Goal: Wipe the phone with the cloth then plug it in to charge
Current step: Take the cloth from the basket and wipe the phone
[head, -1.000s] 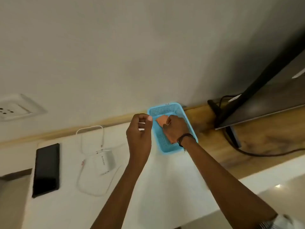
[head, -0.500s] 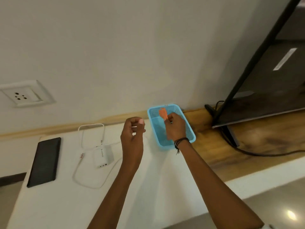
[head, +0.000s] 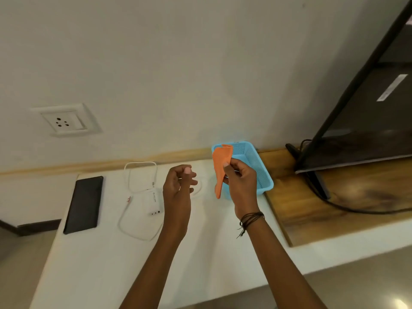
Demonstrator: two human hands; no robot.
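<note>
Now my right hand (head: 239, 184) is raised over the near end of the blue basket (head: 256, 166), with thumb and fingers pinched together on the orange cloth (head: 220, 168). The cloth hangs clear of the basket, its upper part standing above my thumb and its lower tail drooping down past the basket's left edge. A dark thread band (head: 250, 217) circles that wrist.

My left hand (head: 178, 188) is up beside it, a little to the left and not touching the cloth. Its fingers are loosely curled with the thumb tip near the fingertips, gripping nothing.

Over to the left the phone (head: 83, 204) lies flat on the white counter (head: 100, 264), dark screen up, well apart from both hands. Between the phone and my left hand sits the white charger (head: 155, 200), its cable (head: 133, 219) looping around it on the counter; part of the cable passes behind my left hand. Neither end looks joined to the phone.

On the wall above the phone is a white socket (head: 64, 122), with nothing in it. The basket sits where the white counter meets a wooden top (head: 334, 197), and a dark screen (head: 367, 119) leans at the far right with a black cord (head: 347, 208) trailing across the wood.
</note>
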